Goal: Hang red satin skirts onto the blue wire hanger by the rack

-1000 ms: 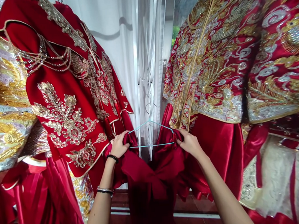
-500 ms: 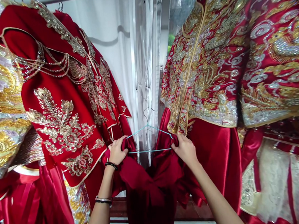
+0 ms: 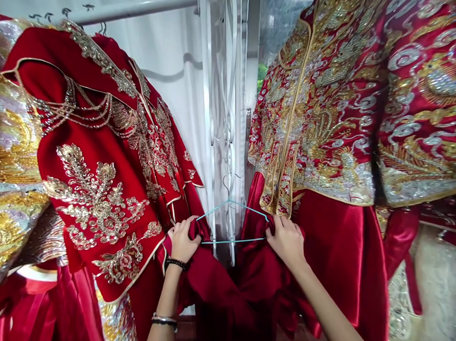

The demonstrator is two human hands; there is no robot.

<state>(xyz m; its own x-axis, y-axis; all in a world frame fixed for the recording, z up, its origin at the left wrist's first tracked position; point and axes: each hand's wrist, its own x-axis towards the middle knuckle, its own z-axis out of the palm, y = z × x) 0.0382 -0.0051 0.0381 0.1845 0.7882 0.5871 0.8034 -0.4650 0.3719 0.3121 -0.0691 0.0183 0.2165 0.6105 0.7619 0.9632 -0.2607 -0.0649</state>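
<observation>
A dark red dress (image 3: 236, 298) with a crossed V neckline hangs in front of me on a thin light-blue hanger (image 3: 232, 240). My left hand (image 3: 183, 240), with dark beads and bangles on its arm, is closed around one shoulder of the dress at the hanger's left end. On the opposite shoulder, my right hand (image 3: 287, 241) grips the cloth at the hanger's right end. Both thumbs point inward along the hanger. The hook stands upright, and I cannot tell whether it touches anything. The fingertips are hidden behind the cloth.
Close on the left hangs a red jacket (image 3: 130, 279) with beaded gold embroidery. To the right are a gold-and-silver embroidered red jacket (image 3: 327, 149) and a red satin skirt (image 3: 337, 256). White metal posts (image 3: 208, 89) and a rail (image 3: 140, 6) stand behind, before a white curtain (image 3: 164, 82).
The view has tilted up slightly, so the garments and hands sit lower in the picture and more of the rail shows. Both hands keep their hold on the dress.
</observation>
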